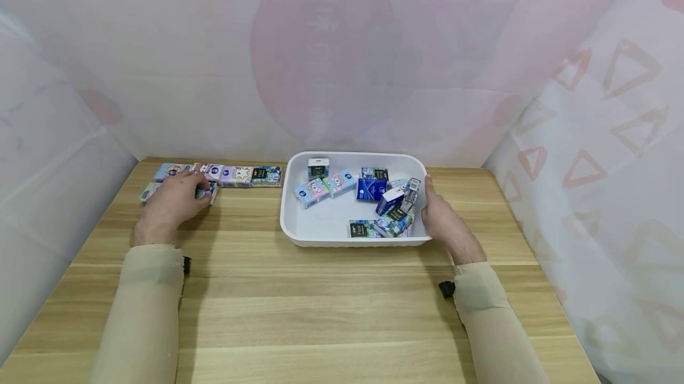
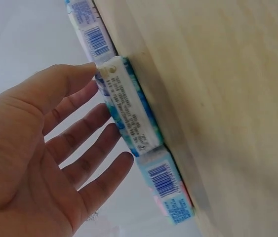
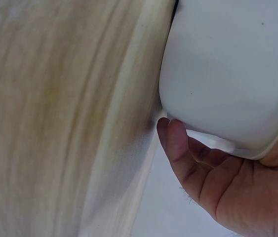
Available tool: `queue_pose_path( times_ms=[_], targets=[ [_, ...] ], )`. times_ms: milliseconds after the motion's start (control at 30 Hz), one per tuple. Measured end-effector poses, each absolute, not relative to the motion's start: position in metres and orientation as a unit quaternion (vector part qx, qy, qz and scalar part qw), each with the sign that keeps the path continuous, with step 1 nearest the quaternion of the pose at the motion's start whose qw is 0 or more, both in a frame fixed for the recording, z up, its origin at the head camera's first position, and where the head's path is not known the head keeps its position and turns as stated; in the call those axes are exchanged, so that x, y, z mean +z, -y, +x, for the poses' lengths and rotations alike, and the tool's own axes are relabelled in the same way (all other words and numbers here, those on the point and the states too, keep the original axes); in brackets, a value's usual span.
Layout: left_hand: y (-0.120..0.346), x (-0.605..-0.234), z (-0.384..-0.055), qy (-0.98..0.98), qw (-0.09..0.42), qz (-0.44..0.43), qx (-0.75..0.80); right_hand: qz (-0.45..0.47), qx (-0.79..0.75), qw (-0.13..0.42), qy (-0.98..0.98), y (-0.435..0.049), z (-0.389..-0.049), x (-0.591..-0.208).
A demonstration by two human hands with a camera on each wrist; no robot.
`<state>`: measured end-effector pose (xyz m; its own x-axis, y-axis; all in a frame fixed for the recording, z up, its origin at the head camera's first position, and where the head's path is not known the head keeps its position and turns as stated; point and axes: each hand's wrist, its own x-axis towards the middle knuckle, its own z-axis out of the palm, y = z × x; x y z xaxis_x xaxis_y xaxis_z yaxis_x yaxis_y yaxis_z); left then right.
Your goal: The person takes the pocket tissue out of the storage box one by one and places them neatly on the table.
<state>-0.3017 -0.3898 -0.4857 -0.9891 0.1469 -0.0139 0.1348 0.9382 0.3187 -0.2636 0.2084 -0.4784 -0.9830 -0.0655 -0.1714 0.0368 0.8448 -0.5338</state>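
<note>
left of tray [image 1: 285,218], touched light-looking pack [image 2: 135,111], best pinched endwise, with left hand [image 1: 173,199], unclear if gripping; clasped tray with right hand [image 1: 445,219].

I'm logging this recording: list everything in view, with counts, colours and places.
Tray: one, white, on the table right of the back row
Tray packs: about ten, blue, floral and pale, overlapping, so exact count unclear
Back-row packs: four, blue, pink, purple and dark floral, at the table's far left
Front packs: two, floral and light blue, before the back row
Table: one, light wood, under everything
Backdrop: three sides, whitish with pink and red shapes, around the table
Black pieces: two, one by each cuff
Sleeves: two, beige, on the forearms
Left hand: one, bare, touching the floral front pack
Right hand: one, bare, gripping the tray's right end
</note>
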Motion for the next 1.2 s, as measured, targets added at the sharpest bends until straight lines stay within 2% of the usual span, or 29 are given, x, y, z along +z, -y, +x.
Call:
queue_pose_path(
  times_ms=[167,367,533,867,1200],
  targets=[
    [0.375,-0.474,-0.301,-0.983,0.018,0.073,0.166,-0.007,-0.273,0.088,-0.958,-0.209,-0.264,-0.479],
    [0.345,-0.453,-0.291,-0.974,-0.029,0.117,0.194,-0.009,-0.265,0.085,-0.96,-0.209,-0.263,-0.479],
    [0.318,-0.44,-0.286,-0.968,-0.047,0.156,0.19,-0.011,-0.258,0.082,-0.963,-0.21,-0.262,-0.479],
    [0.258,-0.431,-0.272,-0.959,-0.032,0.2,0.198,-0.005,-0.271,0.092,-0.958,-0.21,-0.264,-0.479],
    [0.224,-0.446,-0.273,-0.951,-0.018,0.242,0.192,-0.013,-0.268,0.082,-0.96,-0.209,-0.264,-0.481]
  ],
)
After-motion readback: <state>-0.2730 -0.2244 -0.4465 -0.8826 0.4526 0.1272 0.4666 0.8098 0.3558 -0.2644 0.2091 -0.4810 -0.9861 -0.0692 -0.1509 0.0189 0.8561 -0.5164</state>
